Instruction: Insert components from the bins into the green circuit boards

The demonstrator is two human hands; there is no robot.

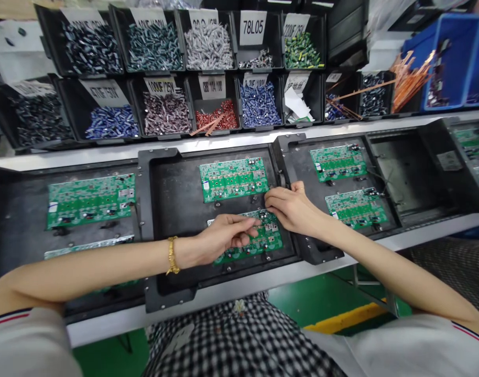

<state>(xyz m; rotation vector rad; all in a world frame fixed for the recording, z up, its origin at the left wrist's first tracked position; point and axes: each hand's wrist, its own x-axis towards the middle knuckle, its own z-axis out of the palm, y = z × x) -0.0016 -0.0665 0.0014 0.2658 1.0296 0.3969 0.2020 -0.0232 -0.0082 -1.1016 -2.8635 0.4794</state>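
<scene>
Board [268, 242] runs lengthwise left-to-right by left hand [227, 236] and right hand [289, 208], each grip unclear.

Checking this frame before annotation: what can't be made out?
Head view:
- Whether the left hand holds a component: curled fingers hide its grip.
- What the right hand touches: its own fingers cover the spot.
- Much of the lower middle circuit board: the left hand covers it.
- Most of the lower left circuit board: behind the left forearm.
- Upper far-right circuit board: cut off by the right edge.
- Board markings: too small.
</scene>
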